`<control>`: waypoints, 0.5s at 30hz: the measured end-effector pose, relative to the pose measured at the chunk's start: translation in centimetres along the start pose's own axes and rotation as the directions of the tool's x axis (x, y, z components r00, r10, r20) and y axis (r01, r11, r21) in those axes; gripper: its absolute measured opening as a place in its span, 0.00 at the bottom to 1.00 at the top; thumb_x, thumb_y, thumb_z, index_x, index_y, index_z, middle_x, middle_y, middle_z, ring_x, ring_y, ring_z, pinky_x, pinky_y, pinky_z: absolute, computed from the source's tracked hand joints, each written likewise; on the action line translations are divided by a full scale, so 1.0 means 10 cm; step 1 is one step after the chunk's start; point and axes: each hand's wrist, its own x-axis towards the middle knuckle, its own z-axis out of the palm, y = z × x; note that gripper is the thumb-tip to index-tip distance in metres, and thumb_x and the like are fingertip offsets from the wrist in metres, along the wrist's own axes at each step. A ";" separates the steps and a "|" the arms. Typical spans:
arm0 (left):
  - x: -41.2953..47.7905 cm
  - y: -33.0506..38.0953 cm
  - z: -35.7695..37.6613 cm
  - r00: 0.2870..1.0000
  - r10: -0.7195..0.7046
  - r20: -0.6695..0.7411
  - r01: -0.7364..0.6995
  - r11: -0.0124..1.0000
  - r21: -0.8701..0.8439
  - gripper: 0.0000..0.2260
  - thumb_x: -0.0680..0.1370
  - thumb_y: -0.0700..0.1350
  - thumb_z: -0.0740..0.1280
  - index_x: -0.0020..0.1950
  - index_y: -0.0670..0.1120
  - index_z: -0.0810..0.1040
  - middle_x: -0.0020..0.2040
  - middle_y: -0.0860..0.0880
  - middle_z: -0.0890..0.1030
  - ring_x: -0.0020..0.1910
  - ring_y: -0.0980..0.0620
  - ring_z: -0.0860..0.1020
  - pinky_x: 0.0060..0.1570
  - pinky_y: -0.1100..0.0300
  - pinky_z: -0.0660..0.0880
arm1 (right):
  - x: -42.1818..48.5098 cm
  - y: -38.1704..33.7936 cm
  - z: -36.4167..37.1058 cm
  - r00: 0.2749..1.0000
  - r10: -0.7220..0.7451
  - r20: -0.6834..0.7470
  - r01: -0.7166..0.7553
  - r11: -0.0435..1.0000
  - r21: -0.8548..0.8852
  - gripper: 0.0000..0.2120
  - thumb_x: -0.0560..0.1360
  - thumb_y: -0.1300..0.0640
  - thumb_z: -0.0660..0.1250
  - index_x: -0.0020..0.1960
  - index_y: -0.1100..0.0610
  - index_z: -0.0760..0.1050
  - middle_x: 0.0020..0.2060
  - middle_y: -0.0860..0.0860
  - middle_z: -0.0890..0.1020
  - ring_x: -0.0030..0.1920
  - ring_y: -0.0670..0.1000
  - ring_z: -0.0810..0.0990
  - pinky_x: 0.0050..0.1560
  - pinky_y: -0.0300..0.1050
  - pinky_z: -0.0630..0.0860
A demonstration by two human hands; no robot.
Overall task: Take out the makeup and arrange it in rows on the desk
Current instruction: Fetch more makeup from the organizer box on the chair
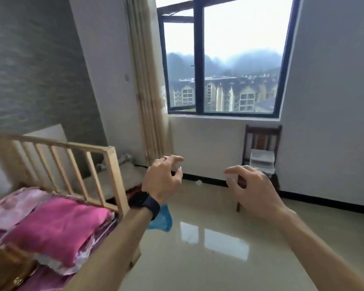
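Note:
No makeup and no desk are in view. Both my hands are raised in mid-air over the glossy floor, apart from each other. My left hand [163, 179], with a dark watch [144, 203] on its wrist, has loosely curled fingers and holds nothing. My right hand [252, 192] also has loosely curled fingers and holds nothing. A brown bag [8, 267] with a gold clasp lies at the bottom left on the bed; what is inside it is hidden.
A bed with pink pillows [57, 225] and a wooden rail [72, 164] fills the left side. A dark wooden chair [261, 141] carrying a white stacked organiser [262, 162] stands under the window. A blue cloth [163, 221] hangs off the bed's corner.

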 end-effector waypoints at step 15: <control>2.89 0.37 1.87 0.970 0.218 0.107 -0.203 0.969 -0.141 0.14 0.79 0.50 0.66 0.64 0.61 0.76 0.62 0.54 0.79 0.65 0.53 0.73 0.62 0.55 0.73 | 2.26 1.65 -0.29 0.962 0.160 -0.220 -0.201 0.962 -0.182 0.10 0.79 0.49 0.67 0.58 0.40 0.79 0.57 0.38 0.80 0.62 0.44 0.72 0.55 0.37 0.65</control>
